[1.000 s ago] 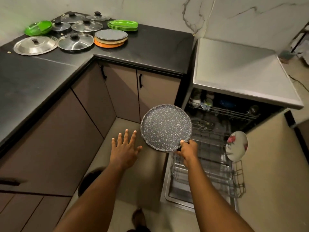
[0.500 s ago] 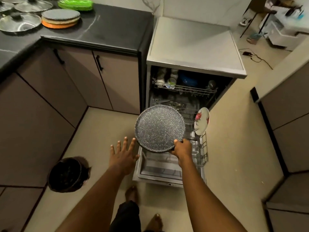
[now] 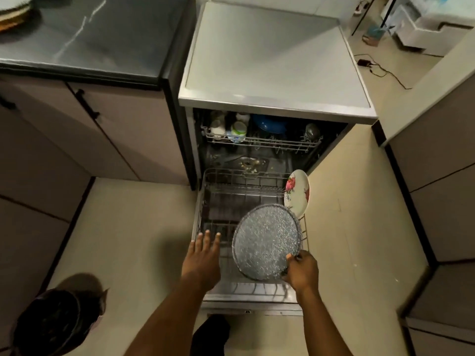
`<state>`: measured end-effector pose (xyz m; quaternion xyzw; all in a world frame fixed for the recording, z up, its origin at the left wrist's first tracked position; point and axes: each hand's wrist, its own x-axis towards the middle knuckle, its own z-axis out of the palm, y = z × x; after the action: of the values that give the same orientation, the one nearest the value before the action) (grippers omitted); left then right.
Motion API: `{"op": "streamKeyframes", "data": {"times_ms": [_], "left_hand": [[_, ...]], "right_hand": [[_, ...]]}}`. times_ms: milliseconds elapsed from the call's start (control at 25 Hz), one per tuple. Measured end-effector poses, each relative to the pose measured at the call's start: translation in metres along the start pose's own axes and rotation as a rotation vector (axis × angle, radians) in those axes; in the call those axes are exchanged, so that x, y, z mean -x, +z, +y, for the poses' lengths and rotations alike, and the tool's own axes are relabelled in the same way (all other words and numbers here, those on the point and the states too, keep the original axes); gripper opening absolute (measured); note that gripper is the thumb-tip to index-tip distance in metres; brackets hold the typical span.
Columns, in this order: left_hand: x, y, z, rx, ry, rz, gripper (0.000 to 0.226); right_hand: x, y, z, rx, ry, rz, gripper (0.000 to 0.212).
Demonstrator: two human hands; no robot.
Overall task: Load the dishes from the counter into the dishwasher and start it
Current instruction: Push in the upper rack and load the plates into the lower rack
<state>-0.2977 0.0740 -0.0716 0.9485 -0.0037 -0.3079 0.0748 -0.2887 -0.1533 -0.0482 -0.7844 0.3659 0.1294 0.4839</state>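
**Loading the lower rack, viewed from above.** At far left, a stack of plates (image 3: pixel 12 11) waits on the dark counter (image 3: pixel 102 47), so more loading evidently remains. The left hand (image 3: pixel 203 258) is flat, fingers straight and slightly spread, holding nothing. It is poised over the front left corner of the lower rack (image 3: pixel 223 196), which is drawn out of the open dishwasher (image 3: pixel 270 60). Whether it touches the wire cannot be told. The speckled grey plate (image 3: pixel 266 242) hangs over the rack's front right part, tilted near edge-on, presumably so that its rim can drop between the tines. The right hand (image 3: pixel 302 272) grips its lower right rim, thumb on the face. Just behind, a floral plate (image 3: pixel 298 192) stands upright at the rack's right side, marking the likely row.
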Motion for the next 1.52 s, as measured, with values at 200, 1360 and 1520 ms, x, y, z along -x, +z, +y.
{"op": "streamKeyframes", "data": {"times_ms": [200, 1360, 1520], "left_hand": [[-0.142, 0.015, 0.030, -0.058, 0.092, -0.046, 0.078], [-0.450, 0.131, 0.123, -0.044, 0.137, -0.291, 0.102], [-0.453, 0.132, 0.121, -0.036, 0.144, -0.299, 0.102]], "right_hand": [[-0.097, 0.013, 0.010, 0.196, -0.023, 0.184, 0.012], [-0.373, 0.071, 0.013, 0.394, -0.434, 0.531, 0.016], [-0.389, 0.072, 0.006, 0.460, -0.402, 0.510, 0.020]]}}
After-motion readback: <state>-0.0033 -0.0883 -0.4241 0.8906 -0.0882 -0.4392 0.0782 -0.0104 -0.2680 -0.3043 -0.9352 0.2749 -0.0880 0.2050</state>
